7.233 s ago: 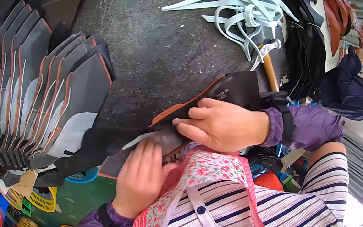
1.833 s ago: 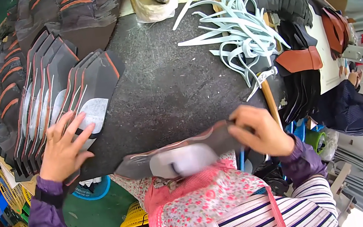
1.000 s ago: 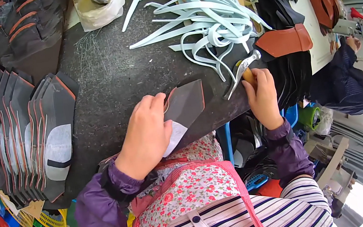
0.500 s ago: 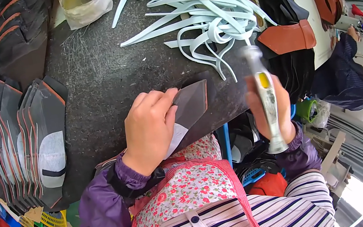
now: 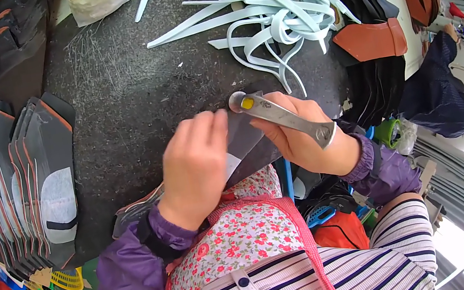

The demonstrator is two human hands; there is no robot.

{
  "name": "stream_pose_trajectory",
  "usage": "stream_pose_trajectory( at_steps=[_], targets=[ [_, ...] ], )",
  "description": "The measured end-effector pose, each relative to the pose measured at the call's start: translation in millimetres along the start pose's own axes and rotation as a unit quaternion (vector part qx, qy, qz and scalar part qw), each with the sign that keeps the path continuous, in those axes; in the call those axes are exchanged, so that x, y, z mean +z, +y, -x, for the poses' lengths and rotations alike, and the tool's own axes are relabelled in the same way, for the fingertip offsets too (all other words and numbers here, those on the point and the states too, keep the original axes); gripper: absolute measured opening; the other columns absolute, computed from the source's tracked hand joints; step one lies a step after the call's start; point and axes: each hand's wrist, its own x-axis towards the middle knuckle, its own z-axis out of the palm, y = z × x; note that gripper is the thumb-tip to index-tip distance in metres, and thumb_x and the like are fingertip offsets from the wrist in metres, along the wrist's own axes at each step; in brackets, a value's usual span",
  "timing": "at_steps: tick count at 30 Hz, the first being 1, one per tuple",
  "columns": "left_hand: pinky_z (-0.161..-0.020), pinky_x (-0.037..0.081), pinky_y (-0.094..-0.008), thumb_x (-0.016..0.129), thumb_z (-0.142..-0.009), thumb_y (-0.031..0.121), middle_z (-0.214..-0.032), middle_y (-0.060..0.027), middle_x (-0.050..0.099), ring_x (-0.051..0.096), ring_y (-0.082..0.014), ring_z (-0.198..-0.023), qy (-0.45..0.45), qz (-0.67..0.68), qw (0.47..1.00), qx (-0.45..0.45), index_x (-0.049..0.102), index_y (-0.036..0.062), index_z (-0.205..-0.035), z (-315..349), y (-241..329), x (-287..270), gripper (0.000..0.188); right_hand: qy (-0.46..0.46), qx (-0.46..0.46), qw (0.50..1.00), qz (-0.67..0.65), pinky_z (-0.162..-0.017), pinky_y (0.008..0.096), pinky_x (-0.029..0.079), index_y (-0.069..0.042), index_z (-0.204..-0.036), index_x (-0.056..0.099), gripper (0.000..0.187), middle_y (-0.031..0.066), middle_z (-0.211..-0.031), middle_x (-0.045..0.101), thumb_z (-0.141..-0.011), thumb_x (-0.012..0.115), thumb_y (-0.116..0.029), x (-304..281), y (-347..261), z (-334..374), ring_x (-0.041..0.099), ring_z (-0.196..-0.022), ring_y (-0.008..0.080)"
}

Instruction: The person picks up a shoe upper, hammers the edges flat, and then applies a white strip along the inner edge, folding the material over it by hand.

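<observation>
My right hand (image 5: pixel 307 131) grips a metal hammer (image 5: pixel 282 114) with a yellow spot by its round head. The hammer slants from lower right to upper left, its head over the far end of a dark leather piece (image 5: pixel 242 134). Whether the head touches the piece I cannot tell. My left hand (image 5: pixel 198 166), slightly blurred, is closed over the near left part of this piece, fingers bent and together. A pale patch (image 5: pixel 231 163) on the piece shows beside the left hand. More layered pieces (image 5: pixel 137 206) lie at the table edge by my left wrist.
Fanned dark pieces (image 5: pixel 49 146) with orange edges stand at the left. Pale blue strips (image 5: pixel 278 19) lie tangled at the back of the dark table (image 5: pixel 110 123). A brown leather piece (image 5: pixel 372 41) lies at the right. Beyond it is another person (image 5: pixel 442 86). A white bag-lined container (image 5: pixel 101 0) stands at the back.
My right hand has swung the hammer leftward from the right side to over the leather piece. The left hand stays on the piece. The whole view has shifted slightly.
</observation>
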Motion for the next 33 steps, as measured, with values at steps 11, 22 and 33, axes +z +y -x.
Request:
stream_pose_trajectory(
  at_steps=[11, 22, 33],
  targets=[
    [-0.069, 0.051, -0.0387, 0.073, -0.075, 0.002, -0.09, -0.0104, 0.064, 0.063, -0.0287, -0.08, -0.004, 0.002, 1.0, -0.002, 0.07, -0.0003, -0.098, 10.8, -1.9, -6.1, 0.023, -0.071, -0.035, 0.996, 0.035, -0.059, 0.0417, 0.05, 0.0, -0.11, 0.057, 0.023, 0.0182, -0.087, 0.061, -0.09, 0.067, -0.009, 1.1, 0.9, -1.1, 0.062, -0.072, 0.0396],
    [-0.068, 0.052, -0.0386, 0.073, -0.073, 0.001, -0.088, -0.0098, 0.064, 0.062, -0.0277, -0.08, -0.001, -0.072, 0.993, 0.093, 0.069, -0.0009, -0.095, 20.9, -8.5, -24.3, 0.023, -0.079, -0.098, 0.991, 0.052, -0.059, 0.0445, 0.049, 0.0, -0.105, 0.049, 0.029, 0.0193, -0.083, 0.059, -0.084, 0.069, -0.006, 15.1, -6.0, 3.6, 0.062, -0.073, 0.0422],
    [-0.069, 0.052, -0.0373, 0.075, -0.072, 0.003, -0.088, -0.0098, 0.063, 0.062, -0.0283, -0.082, -0.038, -0.057, 0.993, 0.097, 0.068, 0.0001, -0.092, 44.4, -16.1, -31.4, 0.022, -0.062, -0.07, 0.995, 0.026, -0.058, 0.0434, 0.05, 0.0, -0.103, 0.051, 0.022, 0.0192, -0.081, 0.061, -0.088, 0.066, -0.006, 30.4, -20.5, 5.5, 0.063, -0.073, 0.0427]
  ],
)
